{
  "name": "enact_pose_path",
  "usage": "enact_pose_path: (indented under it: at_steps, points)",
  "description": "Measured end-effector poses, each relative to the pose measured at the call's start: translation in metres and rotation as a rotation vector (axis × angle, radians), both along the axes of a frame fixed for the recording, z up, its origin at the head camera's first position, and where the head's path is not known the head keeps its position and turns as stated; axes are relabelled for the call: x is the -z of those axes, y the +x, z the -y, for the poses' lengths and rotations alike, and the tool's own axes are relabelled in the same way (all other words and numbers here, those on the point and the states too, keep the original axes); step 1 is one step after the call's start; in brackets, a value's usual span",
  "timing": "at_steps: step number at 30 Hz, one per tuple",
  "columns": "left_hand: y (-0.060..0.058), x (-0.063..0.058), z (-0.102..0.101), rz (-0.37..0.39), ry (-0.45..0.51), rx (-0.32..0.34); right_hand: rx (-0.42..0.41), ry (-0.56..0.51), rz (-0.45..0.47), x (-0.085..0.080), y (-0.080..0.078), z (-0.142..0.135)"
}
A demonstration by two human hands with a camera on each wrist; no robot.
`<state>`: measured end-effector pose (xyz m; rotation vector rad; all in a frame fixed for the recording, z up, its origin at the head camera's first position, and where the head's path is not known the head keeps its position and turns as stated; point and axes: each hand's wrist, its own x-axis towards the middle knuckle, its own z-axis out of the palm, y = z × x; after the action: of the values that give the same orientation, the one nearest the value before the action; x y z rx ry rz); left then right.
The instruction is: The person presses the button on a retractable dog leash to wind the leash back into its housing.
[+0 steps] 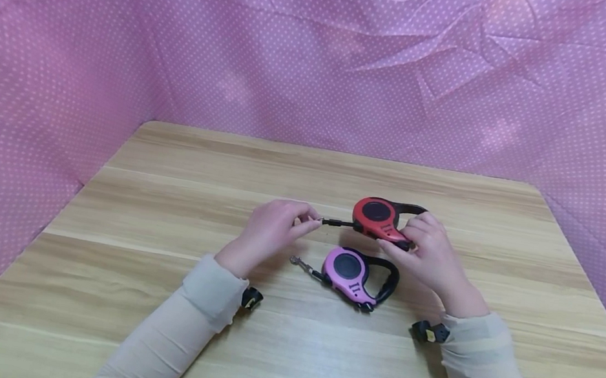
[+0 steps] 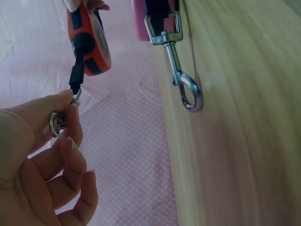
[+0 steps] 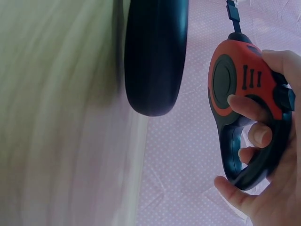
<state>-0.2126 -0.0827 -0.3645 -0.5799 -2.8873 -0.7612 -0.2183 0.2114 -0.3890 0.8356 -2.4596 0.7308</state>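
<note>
My right hand grips a red retractable dog leash by its black handle, with several fingers through the loop in the right wrist view. A short black strap runs from its nose toward my left hand. There the thumb and forefinger pinch the metal snap hook at the strap's end. Nearer to me, a pink retractable leash lies on the table between both hands. Its silver snap hook points to the left, and its black handle looms large in the right wrist view.
The wood-grain table has a far edge beyond the leashes. Pink dotted cloth hangs behind it and along both sides. A small black camera sits at the right wrist, another at the left.
</note>
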Motion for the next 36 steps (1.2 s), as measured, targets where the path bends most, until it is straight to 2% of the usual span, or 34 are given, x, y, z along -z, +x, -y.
enact_pose_path:
  at_steps: [8,20,31,36]
  points:
    - [-0.0002,0.0000,-0.0020,0.002,-0.010,0.015,-0.025,0.003,-0.024,-0.0007,-0.0011,0.0020]
    - [-0.0003,-0.0010,-0.0049,-0.015,-0.029,0.010,-0.042,0.020,-0.004,-0.0014,-0.0003,0.0045]
    - [-0.0030,-0.0012,-0.0060,0.043,0.025,-0.010,-0.018,0.022,0.026,-0.0020,-0.0026,0.0017]
    - [-0.0033,-0.0016,-0.0064,0.062,0.040,-0.014,0.047,0.071,0.090,-0.0043,-0.0023,0.0020]
